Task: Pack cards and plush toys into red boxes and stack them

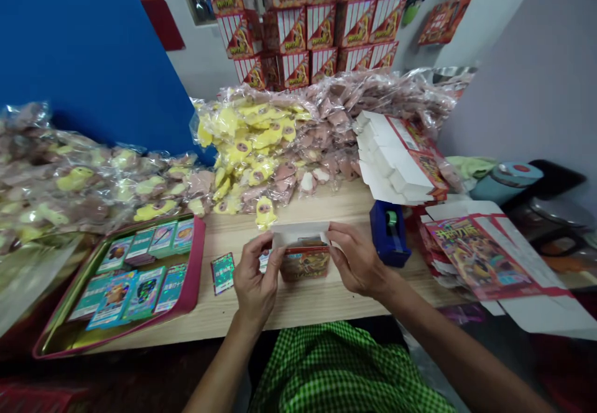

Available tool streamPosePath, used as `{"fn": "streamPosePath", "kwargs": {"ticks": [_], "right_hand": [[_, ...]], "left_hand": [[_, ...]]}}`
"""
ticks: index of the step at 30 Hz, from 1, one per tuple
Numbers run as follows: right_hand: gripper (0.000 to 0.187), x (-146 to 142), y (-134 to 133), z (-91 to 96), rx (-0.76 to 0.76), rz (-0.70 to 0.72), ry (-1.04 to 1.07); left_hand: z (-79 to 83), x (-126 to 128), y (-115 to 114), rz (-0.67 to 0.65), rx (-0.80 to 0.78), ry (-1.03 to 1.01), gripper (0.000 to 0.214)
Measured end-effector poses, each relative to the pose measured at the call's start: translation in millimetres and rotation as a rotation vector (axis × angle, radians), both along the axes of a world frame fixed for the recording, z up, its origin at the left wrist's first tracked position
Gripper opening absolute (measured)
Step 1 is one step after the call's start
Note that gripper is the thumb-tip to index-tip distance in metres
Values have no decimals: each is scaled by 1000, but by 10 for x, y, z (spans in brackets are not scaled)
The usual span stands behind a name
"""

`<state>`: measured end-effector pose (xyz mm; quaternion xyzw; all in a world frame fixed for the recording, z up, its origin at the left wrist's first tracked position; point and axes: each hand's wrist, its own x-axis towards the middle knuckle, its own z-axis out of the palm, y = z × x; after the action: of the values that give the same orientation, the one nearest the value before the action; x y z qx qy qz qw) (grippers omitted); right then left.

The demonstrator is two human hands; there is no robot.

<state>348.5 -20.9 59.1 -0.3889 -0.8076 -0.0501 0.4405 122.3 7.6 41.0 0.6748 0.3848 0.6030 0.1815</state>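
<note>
Table (pixel 212 313) runs beneath our two hands, carrying almost everything we see near them. Beyond both hands rises a heap of bagged plush toys (pixel 261 145), set toward the far side, we judge, to leave us elbow room; farther out, stacked red boxes (pixel 293 27) stand in tight columns, a layout that likely saves space. Well left of our left hand (pixel 256 279) sits a tin (pixel 194 288), its cards (pixel 149 288) grouped in piles, presumably so that we can tell one kind from another. Well right of our right hand (pixel 357 260) lie flat cartons (pixel 485 251), perhaps kept so because they stack better. Just beyond that hand, to its right, stands a blue tape dispenser (pixel 392 232), within easy reach.

Between our hands is the small box (pixel 305 264), upright with its white flap (pixel 298 232) raised: the left hand pinches one side between thumb and fingers, the right hand grips the other, seemingly to steady the opening. Just left of the left hand lies a loose card (pixel 222 273), apart from the tin.
</note>
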Motion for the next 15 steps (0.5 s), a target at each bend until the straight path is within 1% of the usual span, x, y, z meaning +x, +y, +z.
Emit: {"fn": "streamPosePath", "kwargs": {"ticks": [2,4,5,7,8,10,11,12,14,15], "right_hand": [[34,5,38,51,35,17,-77],[30,25,71,160,-25,59,-131],[27,36,80,218,-76,89,-134],[25,50,83,305,-169,141,-80],[28,52,76,330,-198,151,-24],[39,50,50,344,-208,160,81],[41,49,33,340,-201,164,99],[38,49,13,334,-192,168,84],[29,56,-31,329,-187,175,-13],[26,62,-56,332,-191,174,-59]], "left_hand": [[25,-20,-14,-2,87,102,14],[86,-49,-31,-27,123,187,13],[117,-58,-42,-51,99,200,15],[159,-63,-65,-102,-2,116,15],[168,-62,-75,-131,-59,43,20],[168,-64,-85,-190,-121,-82,35],[163,-73,-85,-225,-122,-100,35],[157,-86,-82,-262,-109,-85,30],[145,-119,-78,-329,-73,-21,18],[140,-133,-81,-349,-62,-6,16]]}}
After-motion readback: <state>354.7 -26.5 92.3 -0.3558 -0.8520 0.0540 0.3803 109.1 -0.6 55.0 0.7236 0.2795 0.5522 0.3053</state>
